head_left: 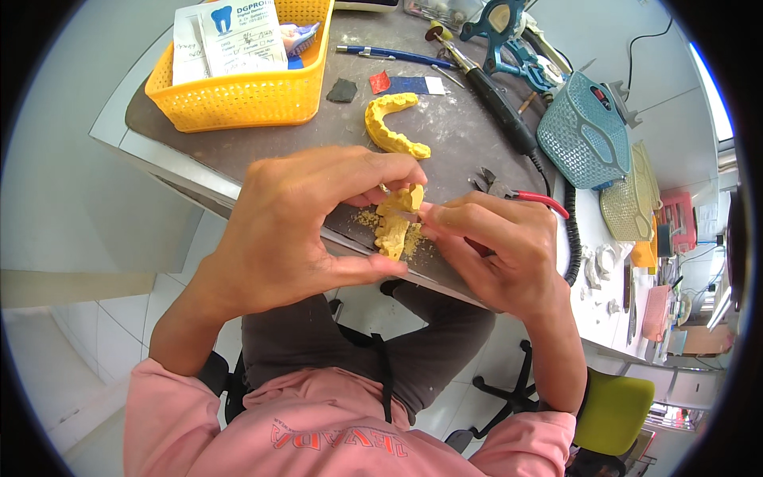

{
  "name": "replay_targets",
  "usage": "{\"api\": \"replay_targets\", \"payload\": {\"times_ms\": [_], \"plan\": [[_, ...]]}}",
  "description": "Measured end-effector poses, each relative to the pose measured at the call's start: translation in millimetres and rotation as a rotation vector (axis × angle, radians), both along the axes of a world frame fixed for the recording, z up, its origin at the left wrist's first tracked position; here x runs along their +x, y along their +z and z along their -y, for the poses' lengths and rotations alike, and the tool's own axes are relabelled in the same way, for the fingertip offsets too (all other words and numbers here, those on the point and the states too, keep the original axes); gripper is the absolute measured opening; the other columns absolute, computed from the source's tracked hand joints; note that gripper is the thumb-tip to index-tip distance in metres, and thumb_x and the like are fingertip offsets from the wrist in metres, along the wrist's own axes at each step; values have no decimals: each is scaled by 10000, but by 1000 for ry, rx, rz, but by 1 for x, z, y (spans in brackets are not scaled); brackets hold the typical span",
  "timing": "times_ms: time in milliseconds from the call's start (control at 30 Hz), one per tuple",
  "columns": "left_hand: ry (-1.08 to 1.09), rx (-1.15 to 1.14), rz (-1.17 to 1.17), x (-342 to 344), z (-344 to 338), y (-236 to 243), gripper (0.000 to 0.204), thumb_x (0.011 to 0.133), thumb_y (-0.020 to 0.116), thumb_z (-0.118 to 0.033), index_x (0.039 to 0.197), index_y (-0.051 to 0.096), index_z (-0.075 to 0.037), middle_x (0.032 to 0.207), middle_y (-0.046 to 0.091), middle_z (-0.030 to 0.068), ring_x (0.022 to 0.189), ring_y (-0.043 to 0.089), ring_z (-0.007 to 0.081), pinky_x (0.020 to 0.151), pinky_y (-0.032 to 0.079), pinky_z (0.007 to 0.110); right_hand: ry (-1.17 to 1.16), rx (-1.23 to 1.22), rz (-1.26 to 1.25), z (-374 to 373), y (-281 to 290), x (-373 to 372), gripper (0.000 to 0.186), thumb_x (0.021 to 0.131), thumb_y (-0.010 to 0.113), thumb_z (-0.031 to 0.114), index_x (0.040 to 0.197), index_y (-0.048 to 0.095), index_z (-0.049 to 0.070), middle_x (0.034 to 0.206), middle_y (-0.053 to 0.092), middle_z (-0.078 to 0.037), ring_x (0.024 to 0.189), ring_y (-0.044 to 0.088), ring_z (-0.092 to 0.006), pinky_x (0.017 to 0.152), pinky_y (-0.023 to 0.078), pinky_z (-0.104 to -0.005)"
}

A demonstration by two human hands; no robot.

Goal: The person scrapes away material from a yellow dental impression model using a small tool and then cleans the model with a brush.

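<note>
My left hand (294, 219) is closed around a yellow plaster dental cast (393, 226), with the thumb at its near end and the fingers at its far end. My right hand (509, 242) is closed in a pinch on a thin tool, probably a small knife; its greyish tip touches the cast and a dark bit of handle shows under the fingers. Most of that tool is hidden. Yellow crumbs (416, 241) lie on the bench beneath the cast. Beyond my hands rests a second yellow plaster dental arch (381, 127), curved like a horseshoe.
A yellow basket (238, 99) with papers stands at the far left. Red-handled pliers (509, 188) lie right of my hands. Further off are a handpiece (497, 107) with a coiled cord, a blue pen (393, 54), a blue articulator (501, 36) and a blue-grey basket (584, 131).
</note>
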State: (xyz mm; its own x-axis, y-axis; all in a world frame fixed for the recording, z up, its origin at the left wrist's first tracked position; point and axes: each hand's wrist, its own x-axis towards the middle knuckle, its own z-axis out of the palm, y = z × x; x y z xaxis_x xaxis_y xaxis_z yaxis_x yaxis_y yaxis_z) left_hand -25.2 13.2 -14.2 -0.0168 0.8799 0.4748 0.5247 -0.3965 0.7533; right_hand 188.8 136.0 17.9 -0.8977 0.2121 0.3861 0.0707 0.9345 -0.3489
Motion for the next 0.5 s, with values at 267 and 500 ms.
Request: {"api": "replay_targets", "payload": {"times_ms": [267, 500], "plan": [[-13, 17, 44, -2, 1, -2, 641, 687, 938, -151, 1251, 658, -34, 1155, 732, 92, 938, 748, 223, 879, 629, 330, -51, -84, -32, 4, -8, -3, 251, 828, 775, 50, 1072, 769, 108, 811, 676, -59, 583, 646, -236, 514, 491, -356], [32, -37, 111, 0, 3, -4, 700, 636, 988, -156, 1230, 646, -12, 1135, 729, 72, 997, 741, 183, 926, 616, 333, -103, 292, -152, 12, -11, -6, 341, 747, 785, 40, 1082, 770, 102, 918, 693, -20, 605, 661, -134, 478, 495, -273]]}}
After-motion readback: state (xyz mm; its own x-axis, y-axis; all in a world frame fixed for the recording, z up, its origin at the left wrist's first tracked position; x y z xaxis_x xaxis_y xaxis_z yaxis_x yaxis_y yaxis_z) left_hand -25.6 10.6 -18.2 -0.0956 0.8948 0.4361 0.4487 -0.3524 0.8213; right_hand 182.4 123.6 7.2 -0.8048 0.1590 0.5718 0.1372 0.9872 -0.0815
